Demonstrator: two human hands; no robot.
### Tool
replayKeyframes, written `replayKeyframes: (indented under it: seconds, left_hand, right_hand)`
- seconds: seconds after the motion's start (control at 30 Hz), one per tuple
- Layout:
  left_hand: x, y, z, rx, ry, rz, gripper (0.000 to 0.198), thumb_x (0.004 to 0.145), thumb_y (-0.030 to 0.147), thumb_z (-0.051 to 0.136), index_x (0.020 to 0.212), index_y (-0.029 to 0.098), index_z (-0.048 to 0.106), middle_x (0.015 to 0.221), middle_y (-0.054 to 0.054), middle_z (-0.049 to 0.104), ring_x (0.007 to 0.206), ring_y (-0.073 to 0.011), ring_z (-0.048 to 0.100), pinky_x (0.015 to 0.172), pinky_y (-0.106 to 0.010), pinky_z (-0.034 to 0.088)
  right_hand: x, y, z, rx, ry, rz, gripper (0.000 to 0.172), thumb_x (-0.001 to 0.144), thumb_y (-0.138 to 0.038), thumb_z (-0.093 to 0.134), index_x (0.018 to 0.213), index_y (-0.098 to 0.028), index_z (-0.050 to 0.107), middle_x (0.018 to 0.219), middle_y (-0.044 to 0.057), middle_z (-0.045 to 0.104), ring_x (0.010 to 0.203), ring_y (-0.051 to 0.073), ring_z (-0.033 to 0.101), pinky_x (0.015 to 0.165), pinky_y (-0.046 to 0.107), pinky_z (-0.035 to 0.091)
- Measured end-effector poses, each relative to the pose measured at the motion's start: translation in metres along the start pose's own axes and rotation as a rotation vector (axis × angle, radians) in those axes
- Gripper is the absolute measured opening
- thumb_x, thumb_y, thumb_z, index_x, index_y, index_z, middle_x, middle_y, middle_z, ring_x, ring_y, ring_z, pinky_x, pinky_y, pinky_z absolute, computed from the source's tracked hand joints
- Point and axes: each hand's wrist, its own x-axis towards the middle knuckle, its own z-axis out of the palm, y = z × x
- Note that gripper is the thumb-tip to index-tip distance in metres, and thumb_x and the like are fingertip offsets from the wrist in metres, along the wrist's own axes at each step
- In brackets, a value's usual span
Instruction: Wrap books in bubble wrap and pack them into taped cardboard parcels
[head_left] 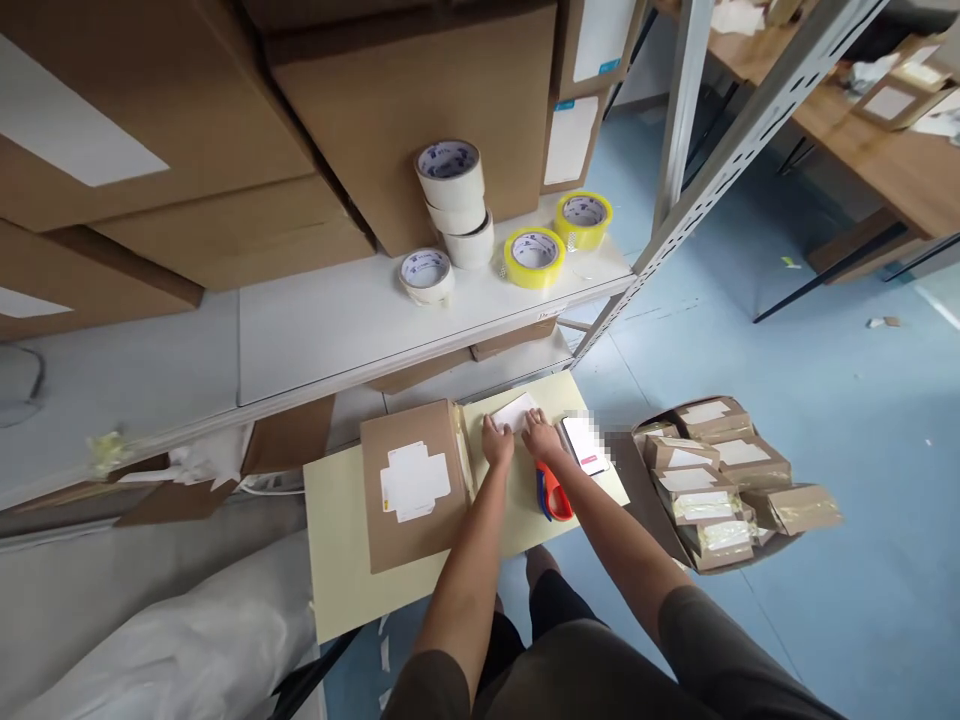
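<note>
Both my hands rest on a small white paper (516, 411) lying on a pale yellow board (345, 540). My left hand (496, 441) presses its near left corner, fingers curled down. My right hand (541, 434) pinches the paper's right side. A brown cardboard box (409, 485) with white labels lies just left of my left hand. A red and blue tape dispenser (553, 494) lies beside my right wrist, and a phone (585, 445) lies right of my right hand.
An open carton (712, 480) on the blue floor holds several taped brown parcels. The white shelf (337, 320) above carries white tape rolls (452, 195) and yellow tape rolls (534, 257), with big cardboard boxes (420, 100) behind. A white sack (180, 650) lies lower left.
</note>
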Motion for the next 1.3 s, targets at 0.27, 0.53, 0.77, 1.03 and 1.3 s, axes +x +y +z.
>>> replayKeyframes:
  seconds: [0.27,0.53,0.77,1.03,1.3]
  left_hand:
    - [0.007,0.004,-0.016,0.145,0.035,0.054,0.031,0.100,0.031,0.056,0.127,0.021,0.068,0.112,-0.016,0.078,0.100,-0.0321,0.072,0.087,-0.040,0.050]
    - [-0.006,0.015,-0.024,0.188,0.161,0.219,0.018,0.099,0.022,0.058,0.105,0.022,0.075,0.119,-0.015,0.074,0.108,-0.0303,0.069,0.088,-0.037,0.050]
    - [-0.017,0.017,-0.032,0.041,0.171,0.445,0.024,0.101,0.026,0.054,0.107,0.022,0.077,0.107,-0.011,0.079,0.100,-0.0250,0.073,0.092,-0.036,0.055]
    - [-0.030,0.018,-0.065,0.009,0.074,0.750,0.010,0.095,0.026,0.063,0.092,0.024,0.073,0.127,-0.009,0.074,0.123,-0.0240,0.068,0.111,-0.041,0.053]
    - [-0.006,0.033,-0.109,0.081,-0.298,0.877,0.022,0.087,0.037,0.073,0.070,0.026,0.067,0.138,-0.005,0.072,0.144,-0.0311,0.051,0.121,-0.057,0.043]
  right_hand:
    - [-0.007,0.006,-0.005,-0.028,-0.030,-0.059,0.064,0.105,-0.026,0.043,0.167,-0.014,0.035,0.175,0.014,0.031,0.165,0.032,0.019,0.125,0.052,0.034]
    - [-0.013,0.005,-0.005,0.070,0.096,-0.058,0.061,0.102,-0.024,0.049,0.161,-0.012,0.046,0.167,0.014,0.047,0.160,0.031,0.032,0.128,0.048,0.034]
    - [-0.033,-0.001,0.002,0.155,0.423,-0.184,0.062,0.099,-0.024,0.052,0.161,-0.016,0.045,0.169,0.017,0.040,0.157,0.032,0.034,0.127,0.053,0.035]
    - [-0.038,-0.019,-0.016,0.122,0.411,-0.458,0.033,0.108,-0.030,0.051,0.136,-0.025,0.069,0.147,0.012,0.063,0.154,0.031,0.037,0.121,0.051,0.037]
    - [-0.043,-0.010,-0.045,0.323,0.195,-0.606,0.030,0.108,-0.045,0.058,0.103,-0.023,0.077,0.099,0.007,0.077,0.097,0.022,0.066,0.108,0.043,0.046]
